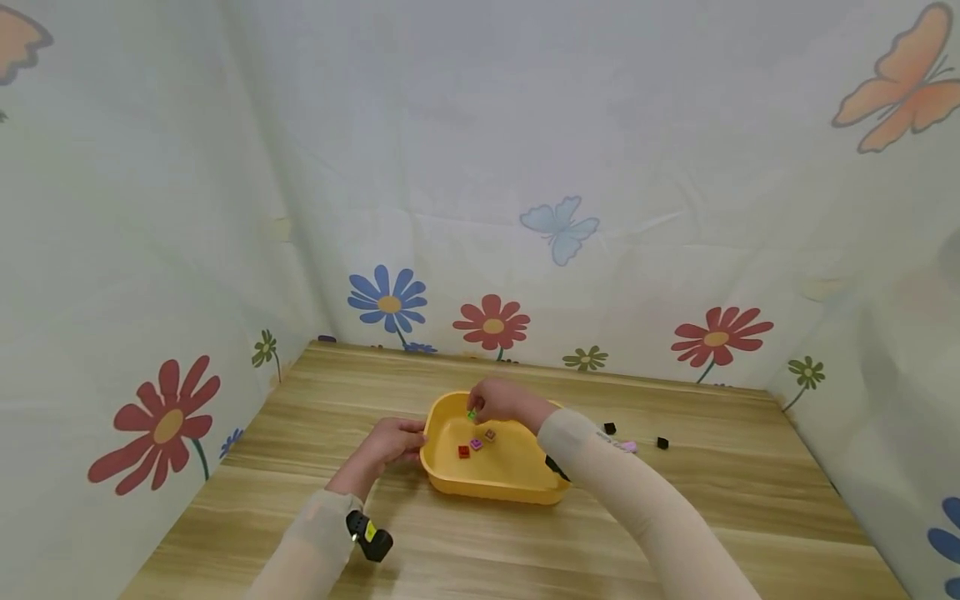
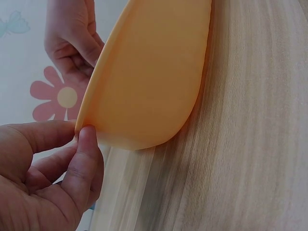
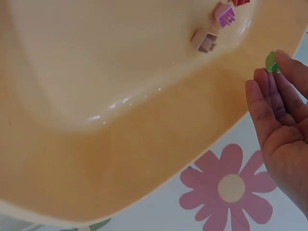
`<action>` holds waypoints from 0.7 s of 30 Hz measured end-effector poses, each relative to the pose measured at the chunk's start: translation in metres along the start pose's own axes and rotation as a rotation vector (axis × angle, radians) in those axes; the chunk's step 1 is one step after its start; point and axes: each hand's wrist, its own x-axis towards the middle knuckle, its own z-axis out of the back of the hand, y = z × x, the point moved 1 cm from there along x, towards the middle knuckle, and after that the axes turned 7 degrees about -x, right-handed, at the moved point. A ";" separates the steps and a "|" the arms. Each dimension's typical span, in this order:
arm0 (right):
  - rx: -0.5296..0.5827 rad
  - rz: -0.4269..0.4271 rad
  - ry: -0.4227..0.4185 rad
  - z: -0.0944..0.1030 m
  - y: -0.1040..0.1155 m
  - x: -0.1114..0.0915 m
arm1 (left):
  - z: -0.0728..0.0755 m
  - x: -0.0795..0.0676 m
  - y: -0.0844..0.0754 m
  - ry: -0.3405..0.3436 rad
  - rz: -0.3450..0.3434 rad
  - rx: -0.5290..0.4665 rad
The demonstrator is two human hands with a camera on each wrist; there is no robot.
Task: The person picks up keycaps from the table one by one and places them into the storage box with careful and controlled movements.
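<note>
A yellow plastic basin [image 1: 517, 492] stands on the wooden table. My left hand [image 1: 393, 442] pinches its left rim between thumb and fingers, seen close up in the left wrist view. Over the basin's far left part, my right hand [image 1: 498, 400] holds a small green plastic piece [image 3: 272, 62] between thumb and fingertips. On the basin floor lie a red piece [image 1: 463, 452], a purple piece [image 1: 476, 445] and a brownish piece [image 1: 490, 435], all small and blocky. The purple piece [image 3: 224, 15] and the brownish piece [image 3: 204, 40] appear hollow in the right wrist view.
Right of the basin, two small black pieces [image 1: 662, 442] and a pink piece [image 1: 628, 447] lie on the table [image 1: 720, 500]; the right sleeve partly covers that area. White curtains [image 1: 450, 167] with flowers and butterflies enclose the table's back and sides.
</note>
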 end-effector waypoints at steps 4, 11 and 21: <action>-0.030 0.019 0.008 -0.005 0.003 0.003 | 0.000 -0.001 0.000 0.009 -0.009 0.006; -0.052 -0.015 -0.013 -0.016 0.010 0.006 | 0.001 0.000 0.000 0.007 -0.016 -0.011; -0.092 -0.087 -0.013 -0.030 0.011 0.016 | -0.001 -0.002 0.000 -0.001 -0.003 -0.007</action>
